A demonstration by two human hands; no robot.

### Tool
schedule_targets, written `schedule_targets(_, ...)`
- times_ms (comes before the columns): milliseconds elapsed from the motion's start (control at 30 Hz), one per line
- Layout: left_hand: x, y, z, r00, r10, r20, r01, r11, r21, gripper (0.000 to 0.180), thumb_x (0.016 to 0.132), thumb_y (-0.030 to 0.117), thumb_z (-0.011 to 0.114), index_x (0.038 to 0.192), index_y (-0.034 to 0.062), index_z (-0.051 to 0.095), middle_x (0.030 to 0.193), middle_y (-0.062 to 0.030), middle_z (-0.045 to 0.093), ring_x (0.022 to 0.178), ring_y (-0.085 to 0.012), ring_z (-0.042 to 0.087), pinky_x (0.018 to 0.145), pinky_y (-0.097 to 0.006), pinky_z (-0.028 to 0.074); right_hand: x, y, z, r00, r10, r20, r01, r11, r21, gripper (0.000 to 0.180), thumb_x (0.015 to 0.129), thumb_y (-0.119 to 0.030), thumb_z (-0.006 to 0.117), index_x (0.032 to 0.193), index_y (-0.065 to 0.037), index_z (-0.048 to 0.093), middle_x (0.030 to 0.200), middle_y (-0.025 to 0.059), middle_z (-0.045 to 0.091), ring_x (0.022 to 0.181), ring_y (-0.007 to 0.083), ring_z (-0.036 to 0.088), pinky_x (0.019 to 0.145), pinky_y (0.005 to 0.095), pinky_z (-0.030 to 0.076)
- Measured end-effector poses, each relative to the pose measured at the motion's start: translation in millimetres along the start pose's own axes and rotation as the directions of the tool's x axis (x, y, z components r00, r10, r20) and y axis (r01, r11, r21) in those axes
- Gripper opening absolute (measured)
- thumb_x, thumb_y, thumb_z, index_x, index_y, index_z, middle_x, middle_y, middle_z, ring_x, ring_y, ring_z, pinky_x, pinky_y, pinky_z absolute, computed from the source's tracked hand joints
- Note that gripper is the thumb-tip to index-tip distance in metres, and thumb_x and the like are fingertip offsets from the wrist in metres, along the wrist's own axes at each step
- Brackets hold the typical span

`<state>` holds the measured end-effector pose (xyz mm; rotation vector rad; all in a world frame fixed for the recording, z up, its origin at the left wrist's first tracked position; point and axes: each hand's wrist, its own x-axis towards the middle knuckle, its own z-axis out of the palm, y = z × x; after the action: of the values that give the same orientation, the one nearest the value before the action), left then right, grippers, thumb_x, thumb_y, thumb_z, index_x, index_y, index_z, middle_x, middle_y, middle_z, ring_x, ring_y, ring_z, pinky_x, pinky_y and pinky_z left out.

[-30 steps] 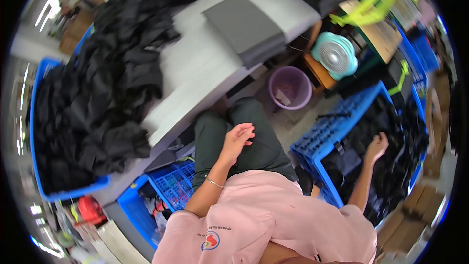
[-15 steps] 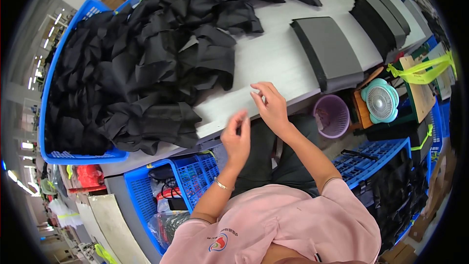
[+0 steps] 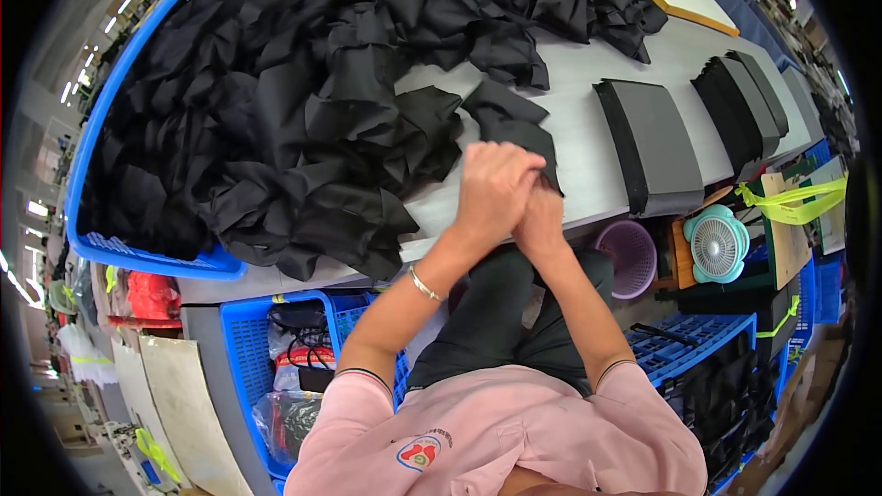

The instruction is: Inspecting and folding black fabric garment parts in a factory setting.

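Observation:
A single black fabric piece (image 3: 516, 118) lies apart from the big heap, on the pale table. My left hand (image 3: 497, 186) is closed at its near end, fingers curled over the cloth. Pressed up against it, my right hand (image 3: 542, 219) is also closed at the cloth's near corner; its fingertips are partly hidden by the left hand. To the left, a large heap of crumpled black fabric pieces (image 3: 285, 119) fills a blue crate (image 3: 87, 152) and spreads over the table. A neat stack of flat black pieces (image 3: 654, 142) sits right of my hands.
More stacked black pieces (image 3: 742, 110) lie farther right. Below the table edge are a purple bin (image 3: 631, 262) and a teal fan (image 3: 718, 243). A blue basket (image 3: 241, 335) with bags stands by my left arm, another blue basket (image 3: 694, 335) by my right.
My hands, apart and empty before, have come together and closed on a black fabric piece, which now lies separate from the heap. The view has shifted somewhat.

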<state>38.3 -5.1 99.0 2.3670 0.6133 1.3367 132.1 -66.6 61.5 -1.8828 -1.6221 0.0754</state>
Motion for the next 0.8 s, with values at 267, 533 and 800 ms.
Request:
schedule_targets(267,-89,109,14,0.900,-0.332,0.281,0.425,0.813,-0.398,0.011,0.082,0.003,0.071,0.093,0.0030,0.071,0.088,-0.0072,0.069,0.080,-0.0201,0.065,0.071,-0.031,0.050,-21,57,-15,0.764,0.475,0.437,-0.527,0.067,0.847,0.037,0.093,-0.016,0.057,0.128,-0.004,0.055,0.118,0.0157,0.065,0.106,0.0265,0.062,0.089,0.0393,0.052)
schedule_targets(533,-144,162,7,0.838,-0.216,0.501,0.501,0.670,-0.548,0.010,0.090,0.001,0.064,0.100,0.0019,0.066,0.094,-0.0054,0.066,0.087,-0.0142,0.061,0.079,-0.028,0.050,-28,73,-3,0.777,0.531,0.338,-0.140,-0.378,0.915,0.045,0.096,-0.009,0.057,0.139,-0.006,0.047,0.133,0.0063,0.061,0.110,0.0214,0.057,0.093,0.0331,0.049)
schedule_targets(800,-102,99,26,0.784,-0.619,0.045,0.480,0.560,-0.675,0.009,0.098,0.004,0.054,0.103,0.0002,0.060,0.088,-0.0073,0.065,0.079,-0.0124,0.060,0.075,-0.027,0.049,-106,12,-3,0.926,0.375,0.032,-0.073,0.095,0.993,0.048,0.100,-0.022,0.058,0.142,-0.004,0.045,0.139,0.0043,0.052,0.129,0.0165,0.048,0.111,0.0304,0.036)
